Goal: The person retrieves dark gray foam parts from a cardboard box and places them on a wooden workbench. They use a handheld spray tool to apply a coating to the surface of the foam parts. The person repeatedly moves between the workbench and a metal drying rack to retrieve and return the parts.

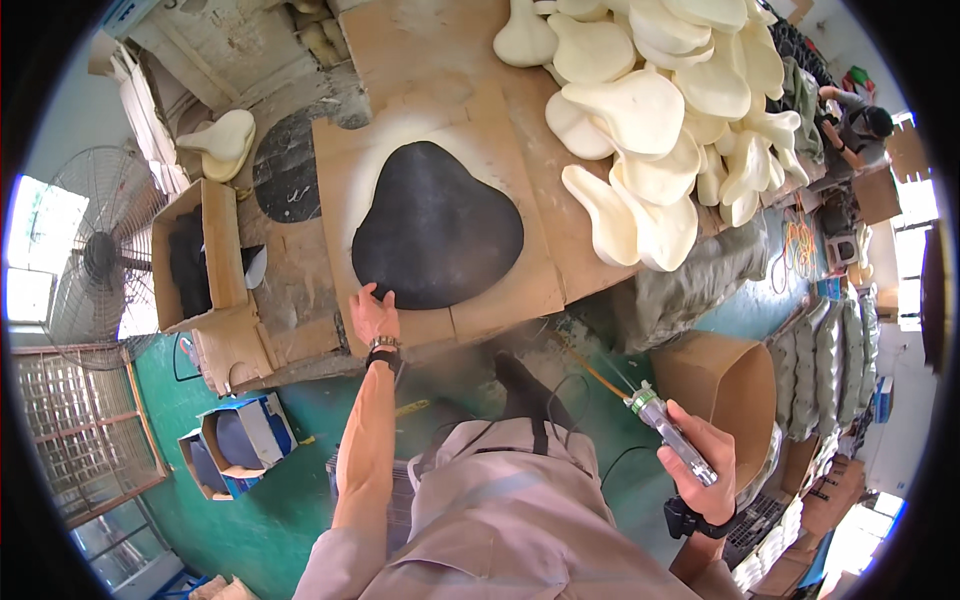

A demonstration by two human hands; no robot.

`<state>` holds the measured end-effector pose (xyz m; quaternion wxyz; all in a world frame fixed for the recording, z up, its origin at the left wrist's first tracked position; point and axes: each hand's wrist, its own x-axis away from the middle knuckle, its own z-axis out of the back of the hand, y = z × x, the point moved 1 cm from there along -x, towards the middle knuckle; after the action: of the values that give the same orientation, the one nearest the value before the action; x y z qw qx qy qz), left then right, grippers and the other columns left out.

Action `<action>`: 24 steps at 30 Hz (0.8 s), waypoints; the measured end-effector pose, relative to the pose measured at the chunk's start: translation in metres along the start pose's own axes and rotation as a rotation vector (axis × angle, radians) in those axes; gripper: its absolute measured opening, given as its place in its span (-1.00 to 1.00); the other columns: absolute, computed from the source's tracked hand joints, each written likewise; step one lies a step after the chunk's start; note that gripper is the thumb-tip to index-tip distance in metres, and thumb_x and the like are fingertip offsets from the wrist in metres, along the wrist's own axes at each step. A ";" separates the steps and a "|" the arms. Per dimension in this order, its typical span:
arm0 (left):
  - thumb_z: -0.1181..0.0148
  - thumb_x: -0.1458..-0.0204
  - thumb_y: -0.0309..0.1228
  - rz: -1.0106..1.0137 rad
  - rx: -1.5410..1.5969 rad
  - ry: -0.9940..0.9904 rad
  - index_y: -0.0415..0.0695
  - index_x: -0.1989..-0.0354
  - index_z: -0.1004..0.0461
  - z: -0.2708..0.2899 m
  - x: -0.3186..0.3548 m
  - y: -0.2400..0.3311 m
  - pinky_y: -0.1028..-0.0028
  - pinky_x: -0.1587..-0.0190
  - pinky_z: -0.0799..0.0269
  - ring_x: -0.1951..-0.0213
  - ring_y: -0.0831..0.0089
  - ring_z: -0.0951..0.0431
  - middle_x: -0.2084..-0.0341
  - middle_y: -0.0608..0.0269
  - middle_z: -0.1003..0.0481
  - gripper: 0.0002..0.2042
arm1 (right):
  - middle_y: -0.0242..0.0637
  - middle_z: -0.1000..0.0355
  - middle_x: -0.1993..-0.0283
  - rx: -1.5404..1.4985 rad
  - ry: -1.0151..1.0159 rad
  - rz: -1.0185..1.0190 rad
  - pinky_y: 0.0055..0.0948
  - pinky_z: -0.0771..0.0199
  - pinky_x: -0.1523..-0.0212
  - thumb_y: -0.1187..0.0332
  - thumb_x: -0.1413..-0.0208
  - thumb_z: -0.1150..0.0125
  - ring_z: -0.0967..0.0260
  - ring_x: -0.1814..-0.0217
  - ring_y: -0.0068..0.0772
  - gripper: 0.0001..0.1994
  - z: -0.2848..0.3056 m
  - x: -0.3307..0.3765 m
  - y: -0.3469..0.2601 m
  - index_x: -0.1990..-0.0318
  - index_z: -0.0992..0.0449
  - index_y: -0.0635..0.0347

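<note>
- Black saddle-shaped piece (437, 230), upper centre; left hand (376, 320) touches its edge, pinch indeterminable.
- Right hand (712, 462), lower right: fingers wrap spray gun (655, 410).
- Dark patch (278, 160), upper left: white mark (297, 194), illegible.

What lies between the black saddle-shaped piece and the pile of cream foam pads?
The head view shows only the cardboard sheet, then a strip of brown tabletop; nothing loose there.
</note>
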<state>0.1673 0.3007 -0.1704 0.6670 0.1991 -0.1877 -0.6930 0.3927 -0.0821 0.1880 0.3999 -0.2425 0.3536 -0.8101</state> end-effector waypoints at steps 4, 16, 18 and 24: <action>-0.47 0.14 -0.31 -0.014 -0.007 -0.015 0.06 0.11 -0.55 0.000 -0.003 0.001 0.20 0.16 -0.45 0.24 0.19 -0.51 0.33 0.26 -0.43 -0.64 | -0.10 -0.54 0.31 -0.069 -0.113 0.073 -0.41 -0.47 0.34 0.62 0.16 -0.39 -0.50 0.40 -0.14 -0.39 0.000 -0.006 0.004 -0.18 -0.49 0.28; -0.43 0.15 -0.55 0.320 0.740 0.056 -0.10 0.25 -0.52 -0.012 0.000 0.020 0.21 0.21 -0.53 0.33 0.25 -0.51 0.24 0.17 -0.42 -0.74 | -0.07 -0.53 0.27 -0.113 0.073 0.084 -0.45 -0.47 0.25 0.63 0.14 -0.35 -0.49 0.35 -0.19 -0.41 -0.014 -0.056 0.014 -0.18 -0.47 0.33; -0.35 0.04 -0.58 0.674 1.104 0.080 -0.21 0.31 -0.49 -0.028 -0.005 -0.002 0.16 0.26 -0.58 0.38 0.28 -0.52 0.25 0.10 -0.46 -0.84 | -0.07 -0.52 0.28 -0.136 0.042 0.104 -0.45 -0.46 0.25 0.62 0.11 -0.34 -0.48 0.36 -0.22 -0.43 -0.020 -0.067 0.012 -0.18 -0.47 0.35; -0.25 -0.01 -0.50 0.800 1.818 -0.526 -0.04 0.43 -0.45 -0.013 -0.029 0.046 0.32 0.31 -0.42 0.44 0.35 -0.43 0.55 0.31 -0.42 -0.91 | -0.14 -0.51 0.30 -0.249 -0.034 0.085 -0.46 -0.46 0.25 0.56 -0.03 -0.28 -0.48 0.34 -0.35 -0.51 -0.040 -0.083 0.012 -0.18 -0.45 0.40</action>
<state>0.2141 0.3275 -0.1563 0.3840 0.3938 -0.8343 -0.0375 0.4181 -0.0047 0.1443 0.4066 -0.2889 0.4545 -0.7380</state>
